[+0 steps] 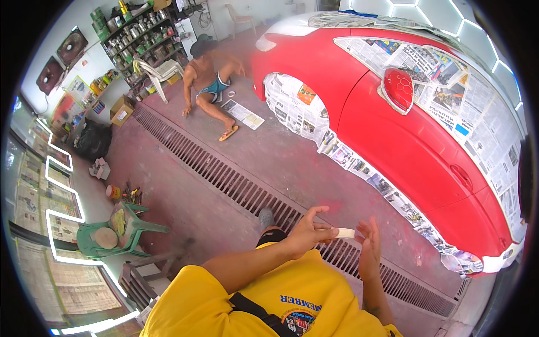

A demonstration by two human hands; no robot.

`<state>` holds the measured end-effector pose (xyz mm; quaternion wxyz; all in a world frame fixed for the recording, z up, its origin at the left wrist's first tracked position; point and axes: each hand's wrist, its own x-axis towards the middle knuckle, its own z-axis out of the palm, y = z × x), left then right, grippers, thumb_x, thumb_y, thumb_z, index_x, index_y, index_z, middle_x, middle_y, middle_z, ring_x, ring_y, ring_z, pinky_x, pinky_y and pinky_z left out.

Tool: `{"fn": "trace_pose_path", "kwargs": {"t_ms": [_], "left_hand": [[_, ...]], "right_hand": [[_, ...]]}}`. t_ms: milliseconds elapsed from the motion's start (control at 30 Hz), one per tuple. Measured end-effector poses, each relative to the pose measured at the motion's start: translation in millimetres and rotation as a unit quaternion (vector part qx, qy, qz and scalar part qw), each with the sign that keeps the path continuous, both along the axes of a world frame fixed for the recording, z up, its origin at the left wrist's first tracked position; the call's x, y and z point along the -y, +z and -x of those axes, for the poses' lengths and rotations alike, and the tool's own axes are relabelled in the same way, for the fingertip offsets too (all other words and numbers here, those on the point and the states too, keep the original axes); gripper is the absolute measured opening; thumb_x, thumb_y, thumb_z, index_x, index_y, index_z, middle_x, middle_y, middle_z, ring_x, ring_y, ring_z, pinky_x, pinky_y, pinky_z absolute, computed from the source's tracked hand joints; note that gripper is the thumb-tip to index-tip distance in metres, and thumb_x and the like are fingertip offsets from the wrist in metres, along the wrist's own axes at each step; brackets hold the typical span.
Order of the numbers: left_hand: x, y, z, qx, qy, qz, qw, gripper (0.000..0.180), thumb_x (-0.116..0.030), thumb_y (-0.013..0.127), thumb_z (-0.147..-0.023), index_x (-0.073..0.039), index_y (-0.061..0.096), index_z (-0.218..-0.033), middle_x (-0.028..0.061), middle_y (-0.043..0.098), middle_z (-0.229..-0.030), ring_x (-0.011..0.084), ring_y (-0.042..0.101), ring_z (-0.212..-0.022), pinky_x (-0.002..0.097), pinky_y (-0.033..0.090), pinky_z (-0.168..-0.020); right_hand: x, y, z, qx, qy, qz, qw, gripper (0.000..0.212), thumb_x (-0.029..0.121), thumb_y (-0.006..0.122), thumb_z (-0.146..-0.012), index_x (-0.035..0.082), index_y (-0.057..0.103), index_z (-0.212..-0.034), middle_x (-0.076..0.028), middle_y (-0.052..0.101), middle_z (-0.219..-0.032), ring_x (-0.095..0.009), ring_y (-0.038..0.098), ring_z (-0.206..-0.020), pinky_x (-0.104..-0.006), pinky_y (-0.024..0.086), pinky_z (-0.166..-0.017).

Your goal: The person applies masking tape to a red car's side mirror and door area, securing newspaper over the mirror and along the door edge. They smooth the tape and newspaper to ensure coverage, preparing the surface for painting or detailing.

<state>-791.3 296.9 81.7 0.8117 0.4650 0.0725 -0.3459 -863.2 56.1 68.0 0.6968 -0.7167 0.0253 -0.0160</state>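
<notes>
My left hand (307, 233) pinches a roll of masking tape (346, 233), pale and seen nearly edge-on, in front of my yellow shirt. Just right of the roll, my right hand (368, 247) is open, its fingers stretched and pointing up. Whether its fingertips touch the tape, I cannot tell. Beyond both hands stands a red car (404, 146). Newspaper (443, 78) covers its windows, with more newspaper over the front wheel (297, 106) and along the lower sill (370, 174).
A floor grate (219, 174) runs diagonally beneath me. Another person (210, 84) sits on the floor near the car's front, beside a newspaper sheet (242, 114). At left are a green plastic chair (135, 230) and a black bag (92, 139). Shelves of cans (143, 36) stand behind.
</notes>
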Motion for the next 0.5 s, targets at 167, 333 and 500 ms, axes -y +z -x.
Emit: {"fn": "trace_pose_path", "kwargs": {"t_ms": [167,333,500], "left_hand": [[-11.9,-10.1,6.9,0.08,-0.064,0.009,0.995,0.08,-0.006,0.087,-0.092,-0.012,0.041,-0.157,0.0145,0.073,-0.119,0.0181,0.071,-0.107,0.031,0.058,-0.093],[-25.3,-18.4,-23.3,0.241,-0.205,0.049,0.947,0.07,-0.006,0.085,-0.093,-0.011,0.048,-0.153,0.0123,0.07,-0.124,0.0177,0.069,-0.111,0.0328,0.057,-0.098],[-31.0,15.6,-31.9,0.371,-0.249,-0.002,0.894,0.067,-0.003,0.074,-0.099,-0.009,0.044,-0.158,0.0136,0.056,-0.143,0.0191,0.061,-0.127,0.0343,0.054,-0.104]], "right_hand": [[-30.4,25.1,23.8,0.034,0.063,0.075,0.995,0.093,0.048,0.07,-0.104,0.006,0.023,-0.173,-0.018,0.048,-0.161,-0.032,0.048,-0.148,-0.0464,0.037,-0.122],[-66.6,25.7,16.7,-0.008,0.075,-0.212,0.974,0.101,0.055,0.071,-0.103,0.007,0.018,-0.175,-0.02,0.047,-0.162,-0.031,0.048,-0.149,-0.0467,0.037,-0.124],[-118.9,25.2,14.2,0.055,-0.039,-0.209,0.976,0.1,0.048,0.074,-0.102,0.008,0.018,-0.175,-0.019,0.045,-0.163,-0.03,0.046,-0.151,-0.0472,0.041,-0.123]]}}
